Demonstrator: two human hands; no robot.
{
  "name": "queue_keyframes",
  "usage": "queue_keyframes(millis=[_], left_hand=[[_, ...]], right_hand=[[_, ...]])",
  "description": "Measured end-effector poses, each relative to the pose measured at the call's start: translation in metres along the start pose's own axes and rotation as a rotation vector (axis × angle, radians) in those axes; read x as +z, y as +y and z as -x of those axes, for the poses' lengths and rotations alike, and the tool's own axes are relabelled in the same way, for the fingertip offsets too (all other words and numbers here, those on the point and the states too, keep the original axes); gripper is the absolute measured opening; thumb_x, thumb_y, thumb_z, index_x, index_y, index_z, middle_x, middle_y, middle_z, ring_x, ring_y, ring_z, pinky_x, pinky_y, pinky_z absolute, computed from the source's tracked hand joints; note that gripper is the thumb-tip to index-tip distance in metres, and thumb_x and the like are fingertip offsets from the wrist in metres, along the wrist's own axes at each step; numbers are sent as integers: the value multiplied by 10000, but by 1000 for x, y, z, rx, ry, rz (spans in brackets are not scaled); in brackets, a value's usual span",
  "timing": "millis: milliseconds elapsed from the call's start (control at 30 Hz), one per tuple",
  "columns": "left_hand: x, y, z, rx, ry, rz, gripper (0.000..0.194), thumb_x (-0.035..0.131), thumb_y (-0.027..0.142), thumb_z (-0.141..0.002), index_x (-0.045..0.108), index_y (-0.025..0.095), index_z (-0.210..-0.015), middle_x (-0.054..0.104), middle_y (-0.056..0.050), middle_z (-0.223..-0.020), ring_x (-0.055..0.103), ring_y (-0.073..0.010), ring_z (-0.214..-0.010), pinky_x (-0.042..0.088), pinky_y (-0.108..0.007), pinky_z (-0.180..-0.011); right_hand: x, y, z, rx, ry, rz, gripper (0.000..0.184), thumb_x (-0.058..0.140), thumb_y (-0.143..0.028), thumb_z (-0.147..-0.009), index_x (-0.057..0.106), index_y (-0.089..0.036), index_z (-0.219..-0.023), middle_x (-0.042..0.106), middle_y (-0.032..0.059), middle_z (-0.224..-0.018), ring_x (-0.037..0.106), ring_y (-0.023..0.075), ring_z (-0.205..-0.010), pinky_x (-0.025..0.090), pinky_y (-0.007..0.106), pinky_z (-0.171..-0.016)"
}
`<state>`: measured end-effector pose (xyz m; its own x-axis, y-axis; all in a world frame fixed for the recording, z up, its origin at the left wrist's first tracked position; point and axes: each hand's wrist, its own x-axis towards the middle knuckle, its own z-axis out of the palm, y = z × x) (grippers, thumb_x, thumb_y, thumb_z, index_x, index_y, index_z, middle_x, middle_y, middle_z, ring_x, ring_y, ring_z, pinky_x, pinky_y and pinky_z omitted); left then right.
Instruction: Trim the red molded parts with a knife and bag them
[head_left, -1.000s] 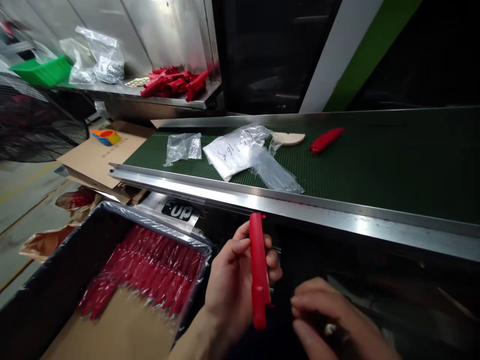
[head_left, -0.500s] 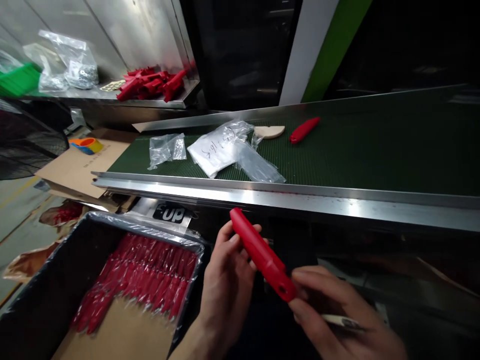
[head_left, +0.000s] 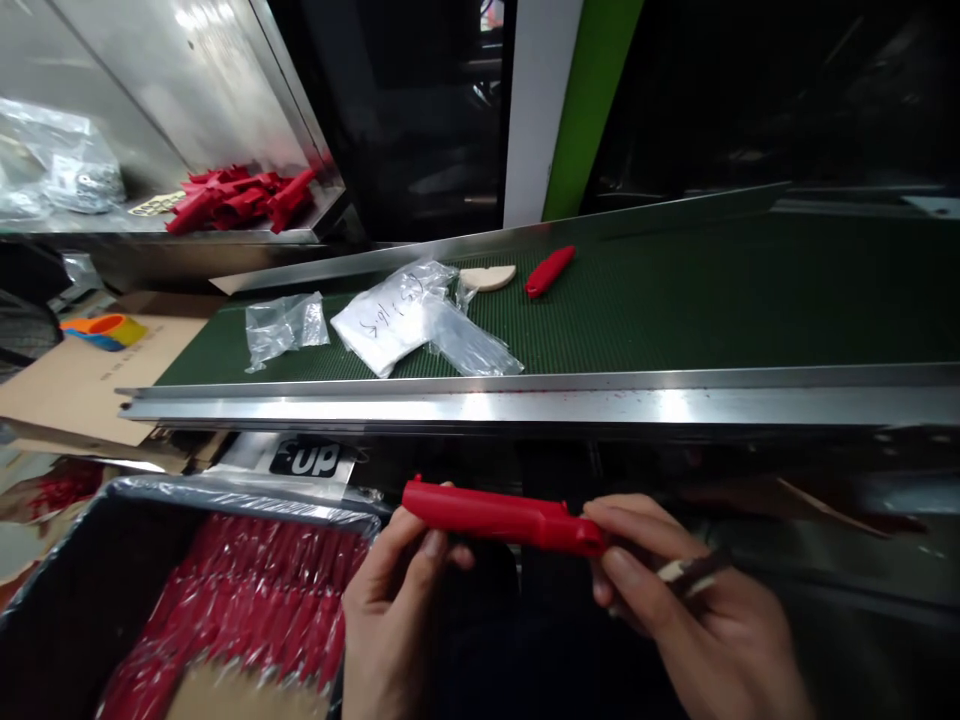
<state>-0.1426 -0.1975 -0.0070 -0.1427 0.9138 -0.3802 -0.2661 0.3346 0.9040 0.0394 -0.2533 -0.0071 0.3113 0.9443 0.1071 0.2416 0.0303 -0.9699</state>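
Note:
A long red plastic handle point(head_left: 495, 516) with a round hole near one end lies almost level between my two hands. My left hand point(head_left: 405, 590) pinches its left end between thumb and fingers. At the holed end, my right hand point(head_left: 675, 590) grips it with thumb and fingertips. Tucked in that same hand is a slim pale tool with a dark end point(head_left: 694, 572); its kind I cannot make out. On the green belt ahead rests another red piece point(head_left: 550, 272), beside a half-round beige piece point(head_left: 487, 278).
Clear plastic bags point(head_left: 394, 315) lie on the conveyor belt point(head_left: 675, 310) behind its metal rail point(head_left: 600, 405). Below left, a lined dark bin point(head_left: 112, 560) holds rows of bagged red pieces. Red parts point(head_left: 240, 198) are piled on a metal shelf. A tape roll point(head_left: 105, 330) sits on cardboard.
The red handle has turned from a steep slant to nearly level, and its left end has come down. My view has shifted to the right. Both hands keep hold of the handle.

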Motion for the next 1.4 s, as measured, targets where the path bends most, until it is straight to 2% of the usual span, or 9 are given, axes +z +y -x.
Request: queue_keyframes(millis=[233, 433, 533, 733, 867, 1067, 1233, 1300, 1400], left_hand=[[-5, -2, 8, 82, 21, -142, 147, 803, 337, -726, 754, 237, -823, 702, -40, -1123, 630, -161, -772, 575, -272, -704], [-1, -2, 10, 150, -33, -72, 131, 782, 299, -760, 759, 219, -860, 669, 2, -707, 595, -104, -625, 510, -200, -648], [3, 2, 12, 148, -49, -40, 118, 787, 302, -754, 756, 226, -840, 672, 9, -765, 603, -98, -620, 499, -190, -601], [0, 5, 16, 42, -127, 10, 142, 763, 340, -781, 766, 233, -874, 685, -4, -758, 605, -102, -601, 480, -209, -607], [-4, 6, 18, -74, -197, 24, 231, 718, 403, -815, 754, 230, -964, 686, -24, -668, 593, -115, -604, 460, -223, -646], [-4, 7, 13, -151, -175, 37, 277, 720, 406, -810, 736, 175, -962, 667, -33, -667, 578, -112, -594, 456, -212, -621], [-4, -2, -1, -214, -161, 90, 289, 701, 351, -830, 690, 115, -996, 669, -69, -798, 614, -143, -684, 484, -212, -572], [-2, -7, -7, -235, -196, 140, 348, 698, 365, -837, 647, 124, -1082, 677, -91, -872, 642, -180, -762, 512, -237, -584], [2, -12, -12, -321, -263, 282, 243, 662, 313, -880, 594, 170, -1063, 677, -84, -959, 640, -159, -800, 533, -246, -643]], right_hand=[[-3, 9, 5, -3, 49, -43, 237, 603, -240, -912, 701, -338, -1105, 619, 37, -1099, 627, 83, -607, 560, 181, -510], [-5, 13, 4, 134, 37, -216, 243, 624, -287, -905, 696, -352, -1128, 595, 35, -1145, 624, 86, -638, 540, 194, -521], [-8, 16, 3, 270, 14, -255, 287, 669, -353, -873, 694, -349, -1159, 617, 39, -1083, 614, 98, -660, 526, 187, -514], [-5, 18, -3, 537, 143, -364, 377, 813, -457, -706, 741, -299, -1040, 655, 26, -941, 584, 90, -651, 511, 151, -520], [-1, 16, -7, 596, 156, -399, 408, 828, -483, -675, 736, -272, -1013, 643, 10, -826, 569, 90, -649, 503, 144, -534], [2, 14, -10, 586, 145, -378, 424, 814, -516, -685, 723, -238, -992, 608, -6, -729, 549, 84, -618, 488, 149, -528], [8, 13, -11, 471, 11, -308, 308, 705, -481, -829, 676, -261, -1042, 576, -33, -664, 533, 76, -584, 432, 137, -479], [10, 9, -10, 361, -16, -186, 222, 673, -425, -871, 673, -281, -1040, 608, -32, -706, 566, 77, -603, 460, 143, -510], [12, 1, -6, 35, -138, 45, 99, 665, -302, -883, 691, -305, -978, 672, -18, -902, 656, 103, -780, 532, 161, -660]])
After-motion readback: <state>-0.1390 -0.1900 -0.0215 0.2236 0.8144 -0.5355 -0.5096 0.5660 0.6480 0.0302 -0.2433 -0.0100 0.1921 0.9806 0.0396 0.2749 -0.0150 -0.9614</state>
